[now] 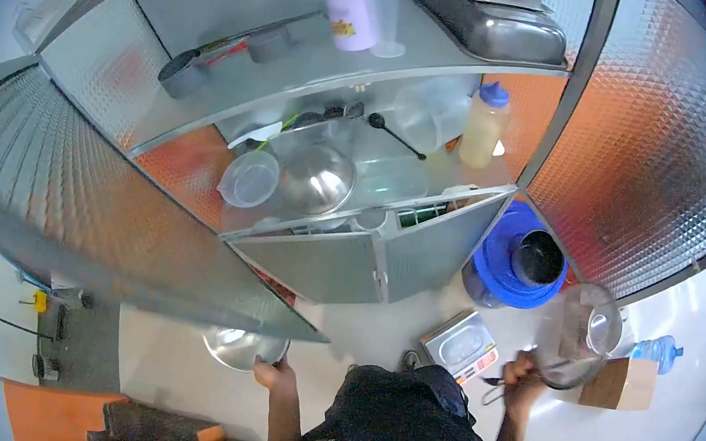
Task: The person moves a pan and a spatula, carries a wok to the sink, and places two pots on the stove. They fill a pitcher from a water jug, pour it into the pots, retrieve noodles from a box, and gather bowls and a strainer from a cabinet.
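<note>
Item 1. Left hand (272, 376): fingers curled narrow on the near rim of a steel bowl (244, 350). The bowl sits just beyond the fingertips, partly under the edge of a slanting metal panel (138, 272).

Item 2. Right hand (521, 371): fingers closed round the handle of a clear jug (579, 335). The jug stands off to the outer side of the knuckles, tilted, with its mouth towards the camera.

Item 3. Small scale (463, 349) with a steel pan: just to the inner side of the right fingers, between the two hands.

Item 4. Brown paper bag (626, 383): behind the jug, further out from the right fingers. A water bottle (658, 352) lies just past it.

Item 5. Blue drum (516, 266) with a dark opening: beyond the right fingers, near the jug.

Item 6. Open shelf unit (337, 268), well beyond both hands. Lower shelf: second metal bowl (315, 179), clear plastic tub (249, 179), black ladle (392, 134), measuring pitcher (429, 114), squeeze bottle (484, 126) with a blue cap. Upper shelf: purple cup (352, 17).
</note>
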The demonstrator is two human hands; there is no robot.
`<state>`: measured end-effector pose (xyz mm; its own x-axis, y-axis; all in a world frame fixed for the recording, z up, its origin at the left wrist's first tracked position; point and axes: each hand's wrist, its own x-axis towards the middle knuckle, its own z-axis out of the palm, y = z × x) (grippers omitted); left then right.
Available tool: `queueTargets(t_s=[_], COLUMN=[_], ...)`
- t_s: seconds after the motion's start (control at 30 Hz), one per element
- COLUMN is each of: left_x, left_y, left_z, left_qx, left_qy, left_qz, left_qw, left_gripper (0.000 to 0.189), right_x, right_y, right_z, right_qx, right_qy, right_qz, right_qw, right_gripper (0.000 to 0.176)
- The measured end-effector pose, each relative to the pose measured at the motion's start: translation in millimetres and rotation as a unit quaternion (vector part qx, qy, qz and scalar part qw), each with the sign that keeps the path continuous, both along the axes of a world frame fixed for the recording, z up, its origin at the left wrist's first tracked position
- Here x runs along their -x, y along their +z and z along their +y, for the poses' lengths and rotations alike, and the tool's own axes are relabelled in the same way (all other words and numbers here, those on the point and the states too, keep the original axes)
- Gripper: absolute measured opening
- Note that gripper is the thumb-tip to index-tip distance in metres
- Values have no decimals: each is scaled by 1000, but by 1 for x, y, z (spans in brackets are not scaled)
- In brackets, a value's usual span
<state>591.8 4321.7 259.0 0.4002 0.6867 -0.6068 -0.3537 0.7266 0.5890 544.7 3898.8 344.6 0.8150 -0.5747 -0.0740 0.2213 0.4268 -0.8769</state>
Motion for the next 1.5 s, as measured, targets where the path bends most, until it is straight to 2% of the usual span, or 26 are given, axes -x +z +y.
queueTargets(t_s=[0.03, 0.1, 0.2, 0.23, 0.27, 0.3, 0.33, 0.37, 0.4, 0.43, 0.5, 0.53, 0.57, 0.6, 0.63, 0.67, 0.73, 0.8, 0.87, 0.93, 1.0, 1.1, 1.3, 1.37, 1.47, 1.5], left_x=[3, 17, 21, 19, 17, 12, 7, 0, -12, -25, -57, -70, -83, -92, -105, -119, -145, -173, -178, -163, -174, -207, -266, -270, -286, -293], left_y=[-18, -62, -57, -43, -30, -10, 12, 38, 59, 73, 75, 96, 119, 128, 124, 114, 86, 92, 120, 169, 188, 208, 215, 228, 228, 218], left_z=[-2, 6, 3, -2, -7, -11, -16, -25, -30, -30, -21, -22, -32, -37, -31, -23, -8, -8, -13, -29, -20, -5, 17, 17, 31, 37], left_qx=[2, -152, -234, -236, -238, -203, -165, -211, -184, -156, -119, -160, -163, -263, -230, -199, -194, -191, -211, -257, -279, -317, -360, -388, -443, -449], left_qy=[-3, -82, -128, -128, -129, -152, -173, -210, -239, -265, -306, -340, -344, -323, -345, -371, -407, -453, -505, -477, -549, -654, -761, -776, -817, -801], left_qz=[-2, 45, 84, 88, 93, 6, -80, -77, -97, -114, -168, -133, -126, -83, -130, -180, -192, -207, -216, -138, -110, -71, -86, -117, -53, -78], left_qw=[1000, 984, 960, 959, 958, 967, 968, 952, 949, 945, 930, 917, 916, 905, 901, 889, 872, 846, 809, 829, 780, 683, 533, 484, 366, 388], left_gripper=[43, 44, 45, 45, 45, 45, 45, 46, 46, 46, 45, 43, 39, 31, 31, 30, 30, 30, 31, 32, 34, 37, 33, 31, 31, 31], right_x=[2, 11, 40, 61, 73, 85, 79, 74, 67, 50, 13, -9, -29, -48, -62, -73, -75, -75, -68, -59, -47, -37, -21, -41, -27, -37], right_y=[5, 43, 107, 103, 106, 111, 115, 120, 120, 132, 134, 131, 128, 124, 119, 115, 106, 96, 104, 106, 101, 108, 129, 178, 130, 126], right_z=[-25, -63, -120, -168, -205, -240, -275, -309, -342, -347, -388, -399, -407, -415, -415, -412, -431, -452, -420, -403, -393, -330, -184, -61, -57, -33], right_qx=[5, -106, 203, 166, 213, 258, 289, 320, 257, 429, 557, 581, 563, 502, 387, 154, 157, 147, 136, 126, 112, 87, 99, 27, 76, 71], right_qy=[-28, -113, -314, -336, -385, -435, -453, -470, -435, -409, -325, -280, -234, -187, -139, -113, -75, -55, -82, -111, -84, -76, -201, -357, -132, -159], right_qz=[-68, -184, 6, 1, 11, 27, 25, 25, -10, 134, 243, 235, 189, 128, 50, -44, -34, -55, -67, -80, -118, -131, -118, -99, -158, -123], right_qw=[997, 971, 928, 927, 898, 862, 843, 822, 863, 794, 725, 727, 769, 835, 910, 981, 984, 986, 985, 982, 983, 985, 967, 928, 976, 977], right_gripper=[38, 28, 21, 18, 20, 23, 29, 36, 42, 48, 54, 52, 51, 49, 49, 48, 50, 51, 50, 49, 35, 34, 36, 34, 42, 38])
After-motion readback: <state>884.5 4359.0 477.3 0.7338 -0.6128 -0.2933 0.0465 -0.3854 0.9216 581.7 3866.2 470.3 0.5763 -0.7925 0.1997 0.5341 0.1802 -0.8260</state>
